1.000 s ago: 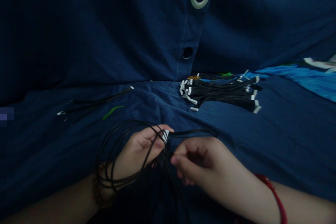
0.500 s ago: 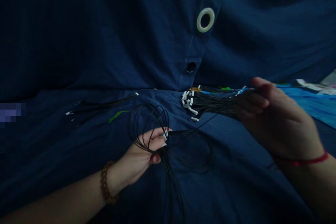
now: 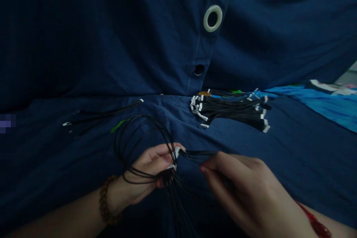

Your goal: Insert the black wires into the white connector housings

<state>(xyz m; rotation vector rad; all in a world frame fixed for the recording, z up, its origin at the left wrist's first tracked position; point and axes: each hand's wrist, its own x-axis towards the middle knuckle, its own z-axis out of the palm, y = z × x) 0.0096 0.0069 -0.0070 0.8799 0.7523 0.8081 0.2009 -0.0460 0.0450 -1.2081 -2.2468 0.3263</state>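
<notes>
My left hand (image 3: 147, 165), a brown beaded bracelet on its wrist, is closed around black wires (image 3: 172, 193) with white connectors (image 3: 177, 152) at the fingertips. Some of these wires arch up in wide loops over the hand, while others hang down toward me. From one connector a few strands (image 3: 198, 153) run to the right. My right hand (image 3: 245, 186), with a red band at the wrist, pinches those strands between thumb and forefinger. Its other fingers are mostly hidden.
Dark blue cloth (image 3: 306, 148) covers the surface and rises behind. A bundle of black wires (image 3: 231, 109) with white connector ends lies beyond my hands. More loose wires (image 3: 108, 113) and a green strip (image 3: 117, 126) lie left; bright blue material (image 3: 329, 104) lies right.
My right hand has come down and left from beside the wire bundle and now grips strands at the held connector. The loops over my left hand have spread wider to the left.
</notes>
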